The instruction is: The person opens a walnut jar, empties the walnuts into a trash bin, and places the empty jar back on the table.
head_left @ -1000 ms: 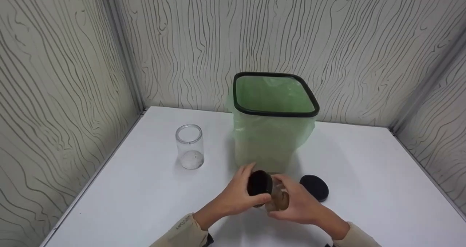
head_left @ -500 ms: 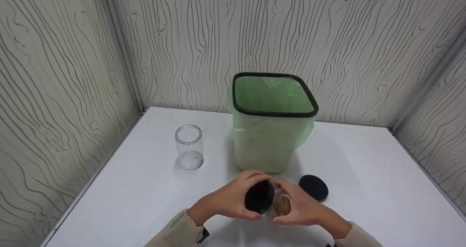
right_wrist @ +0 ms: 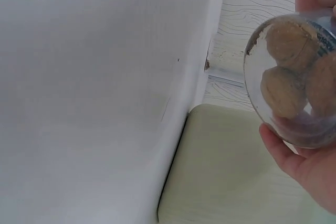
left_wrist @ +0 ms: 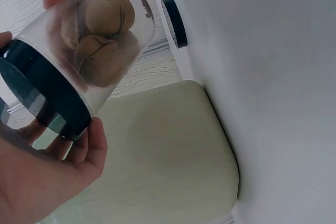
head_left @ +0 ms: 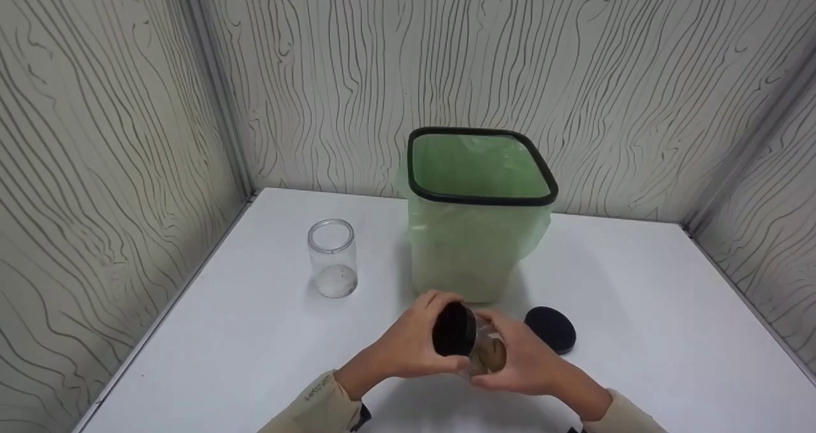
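Since half a second ago the black screw lid (head_left: 454,330) has tipped back a little and sits slightly higher between the hands, much as it did a full second ago; nothing else on the white desk (head_left: 637,305) has shifted.

The left hand (head_left: 417,344) has its fingers (left_wrist: 92,148) curled round the black lid, clamped on its rim. The right hand (head_left: 519,356) cups the body of the small clear plastic jar (head_left: 488,350), its fingers clamped around the wall and base. The jar is held on its side above the near middle of the desk, just in front of the bin, lid end toward the person's left. Through the clear wall, both wrist views show three brown walnuts (left_wrist: 102,35) in their shells packed against the base. A strip of dark print runs along the jar's edge in the right wrist view (right_wrist: 325,38), too small and curved to read.

Small dark lettering shows on the beige left sleeve (head_left: 319,391) near the cuff, but it cannot be read.

A second loose black round lid (head_left: 550,330) lies flat on the desk just right of the hands. An empty clear plastic jar (head_left: 332,257) stands upright and open, well apart to the left. Behind the hands stands a square waste bin with a black rim and a pale green liner bag (head_left: 475,242).
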A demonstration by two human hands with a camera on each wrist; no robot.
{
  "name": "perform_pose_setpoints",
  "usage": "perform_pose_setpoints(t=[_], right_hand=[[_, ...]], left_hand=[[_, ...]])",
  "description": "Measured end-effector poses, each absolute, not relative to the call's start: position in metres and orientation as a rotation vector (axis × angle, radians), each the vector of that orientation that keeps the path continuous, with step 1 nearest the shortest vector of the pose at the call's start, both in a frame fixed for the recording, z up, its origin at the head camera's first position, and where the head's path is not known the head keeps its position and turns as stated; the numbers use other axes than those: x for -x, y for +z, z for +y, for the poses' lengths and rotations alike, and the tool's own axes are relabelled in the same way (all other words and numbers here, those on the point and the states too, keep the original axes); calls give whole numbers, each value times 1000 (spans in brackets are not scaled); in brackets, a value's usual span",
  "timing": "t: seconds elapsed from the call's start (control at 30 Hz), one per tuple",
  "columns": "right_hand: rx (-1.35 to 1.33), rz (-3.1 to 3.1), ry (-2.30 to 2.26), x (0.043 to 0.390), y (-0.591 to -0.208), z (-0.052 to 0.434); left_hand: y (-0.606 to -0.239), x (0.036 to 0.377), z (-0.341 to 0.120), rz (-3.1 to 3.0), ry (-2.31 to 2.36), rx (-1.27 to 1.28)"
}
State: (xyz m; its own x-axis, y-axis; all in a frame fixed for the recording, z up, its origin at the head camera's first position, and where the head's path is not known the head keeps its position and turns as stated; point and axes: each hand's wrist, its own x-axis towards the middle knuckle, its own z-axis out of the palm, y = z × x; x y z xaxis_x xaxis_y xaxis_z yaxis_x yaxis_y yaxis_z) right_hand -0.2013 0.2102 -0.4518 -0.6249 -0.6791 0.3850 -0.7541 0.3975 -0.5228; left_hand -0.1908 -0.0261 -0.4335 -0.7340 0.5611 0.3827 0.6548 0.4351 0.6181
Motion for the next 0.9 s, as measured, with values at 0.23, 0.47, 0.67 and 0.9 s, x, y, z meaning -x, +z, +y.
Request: perform_pose_setpoints(t=[0.23,0.47,0.67,0.9], right_hand=[[-1345,-2506,1042,203,-454,212],[-1435,-2532,1171,203,-452,219],[-1480,-2547,1248,201,-448,220],[-1404,-2607,1234,199,-447,219]], left_hand=[[-431,190,-31,-2648,-1243,1089],[-424,191,-39,-2463,-1129,1501],[-418,189,-39,-2443,-906,1576],[-420,190,-39,-2463,-946,1518]])
